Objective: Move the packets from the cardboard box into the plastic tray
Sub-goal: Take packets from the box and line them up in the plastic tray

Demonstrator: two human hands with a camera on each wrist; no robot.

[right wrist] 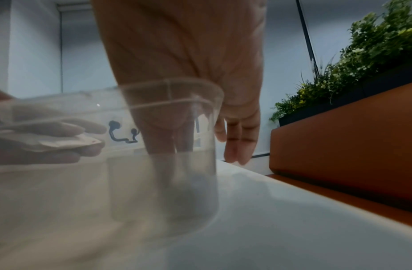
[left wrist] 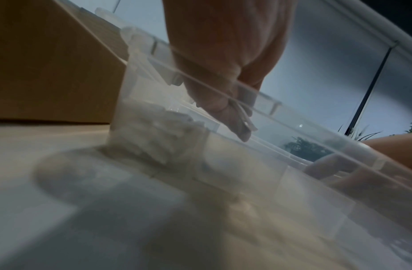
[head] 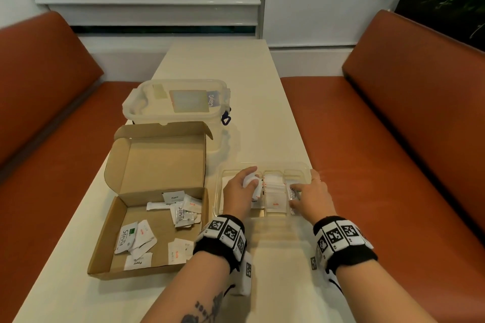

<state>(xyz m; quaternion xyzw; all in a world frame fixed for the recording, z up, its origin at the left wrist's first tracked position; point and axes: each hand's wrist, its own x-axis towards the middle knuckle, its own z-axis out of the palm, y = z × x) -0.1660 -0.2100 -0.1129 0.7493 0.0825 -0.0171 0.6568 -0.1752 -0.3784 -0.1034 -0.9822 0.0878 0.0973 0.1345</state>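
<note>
Packets (head: 256,186) pinched in left hand (head: 240,193), going into tray (head: 301,166); right hand (head: 312,196) flat, fingers relaxed, steadying. Next: release, return to box (head: 110,241).

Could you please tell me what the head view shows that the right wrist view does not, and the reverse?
Only the head view shows the cardboard box with loose packets inside, and the lidded container. Only the right wrist view shows the right hand's outer fingers hanging outside the tray wall. Both show the plastic tray, both hands in it, and the left hand holding packets.
</note>
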